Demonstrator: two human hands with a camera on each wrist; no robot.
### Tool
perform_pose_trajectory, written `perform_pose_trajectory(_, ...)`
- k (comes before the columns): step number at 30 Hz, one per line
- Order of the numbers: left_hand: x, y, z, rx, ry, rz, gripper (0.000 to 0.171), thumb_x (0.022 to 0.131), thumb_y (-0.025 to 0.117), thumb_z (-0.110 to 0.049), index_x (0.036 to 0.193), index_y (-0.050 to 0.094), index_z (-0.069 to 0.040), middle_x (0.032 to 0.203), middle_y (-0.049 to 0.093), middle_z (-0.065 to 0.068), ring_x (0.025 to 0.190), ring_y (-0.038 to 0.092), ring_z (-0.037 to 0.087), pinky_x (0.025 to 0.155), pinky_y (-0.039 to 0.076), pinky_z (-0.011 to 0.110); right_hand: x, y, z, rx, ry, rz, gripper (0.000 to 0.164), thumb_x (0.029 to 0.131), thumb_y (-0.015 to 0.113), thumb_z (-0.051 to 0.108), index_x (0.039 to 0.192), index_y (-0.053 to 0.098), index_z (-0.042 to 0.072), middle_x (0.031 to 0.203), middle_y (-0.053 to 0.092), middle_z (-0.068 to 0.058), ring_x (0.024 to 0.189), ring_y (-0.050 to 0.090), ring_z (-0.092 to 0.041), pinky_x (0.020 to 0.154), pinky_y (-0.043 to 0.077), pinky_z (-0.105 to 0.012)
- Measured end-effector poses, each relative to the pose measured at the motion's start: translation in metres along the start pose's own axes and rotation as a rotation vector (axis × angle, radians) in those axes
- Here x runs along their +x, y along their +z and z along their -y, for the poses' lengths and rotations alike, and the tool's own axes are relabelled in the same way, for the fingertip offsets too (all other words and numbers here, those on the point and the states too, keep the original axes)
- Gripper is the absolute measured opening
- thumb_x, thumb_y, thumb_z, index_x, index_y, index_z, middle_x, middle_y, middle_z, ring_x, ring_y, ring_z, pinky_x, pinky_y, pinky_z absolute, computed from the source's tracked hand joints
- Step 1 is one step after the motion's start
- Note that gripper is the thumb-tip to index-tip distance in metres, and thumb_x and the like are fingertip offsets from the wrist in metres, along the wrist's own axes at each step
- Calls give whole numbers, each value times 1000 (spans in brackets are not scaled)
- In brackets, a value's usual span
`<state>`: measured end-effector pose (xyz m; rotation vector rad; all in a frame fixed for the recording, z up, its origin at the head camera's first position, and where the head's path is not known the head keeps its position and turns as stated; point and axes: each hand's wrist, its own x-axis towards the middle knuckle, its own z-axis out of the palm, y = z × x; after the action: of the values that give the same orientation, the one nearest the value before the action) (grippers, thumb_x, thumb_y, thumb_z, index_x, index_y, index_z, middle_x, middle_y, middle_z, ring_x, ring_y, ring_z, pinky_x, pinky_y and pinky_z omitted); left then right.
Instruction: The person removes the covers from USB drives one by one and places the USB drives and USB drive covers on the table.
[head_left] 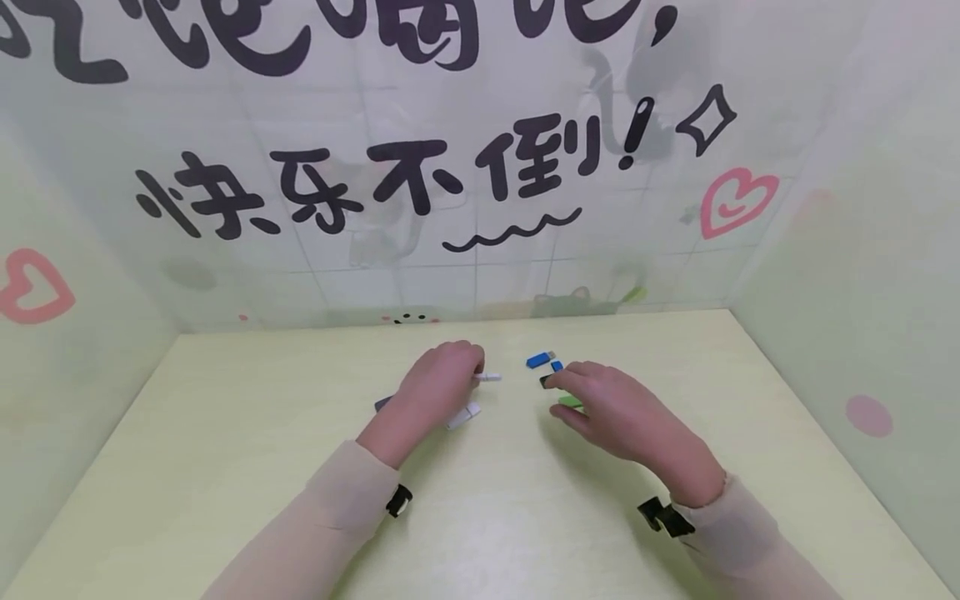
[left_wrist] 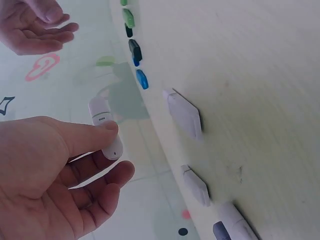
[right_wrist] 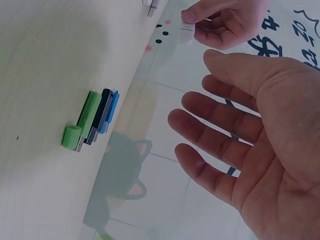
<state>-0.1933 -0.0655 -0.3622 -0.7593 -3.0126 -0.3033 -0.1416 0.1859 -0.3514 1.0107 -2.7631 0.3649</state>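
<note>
Between thumb and fingers, my left hand (head_left: 435, 387) pinches a white USB flash drive (left_wrist: 100, 112), raised above the table. Below it lie a white flash drive (left_wrist: 184, 115), a smaller white one (left_wrist: 196, 186) and a white piece with a grey end (left_wrist: 237, 222). My right hand (head_left: 622, 408) hovers over the other group, its fingers loosely spread and nothing in them. Under it a green flash drive (right_wrist: 89, 115), a dark one (right_wrist: 101, 114) and a blue one (right_wrist: 112, 111) lie side by side. A green cap (right_wrist: 71, 136) sits by the green drive's silver plug.
The pale wooden tabletop (head_left: 480, 517) meets a back wall (head_left: 420, 283) with large black lettering, close behind the drives. Side walls (head_left: 862, 333) enclose the table left and right. A small blue cap (head_left: 557, 366) lies near the blue drive.
</note>
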Motion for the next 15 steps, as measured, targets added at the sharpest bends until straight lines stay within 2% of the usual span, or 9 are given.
perform_pose_trajectory(10, -28, -10, -4, 20, 51, -151, 4, 89, 72, -10, 92, 69, -11, 81, 59, -3, 72, 56, 14, 65, 48, 26, 16, 6, 8, -6, -63, -29, 29, 88, 76, 24, 113, 69, 11, 108, 68, 3, 94, 64, -14, 81, 52, -29)
perform_pose_trajectory(15, -40, -14, -7, 42, 71, -192, 7, 88, 73, -9, 92, 68, -10, 80, 58, -3, 70, 54, 15, 63, 46, 27, 20, 9, 11, -4, -83, -48, 30, 89, 75, 23, 115, 68, 9, 111, 68, 0, 101, 65, -17, 86, 52, -31)
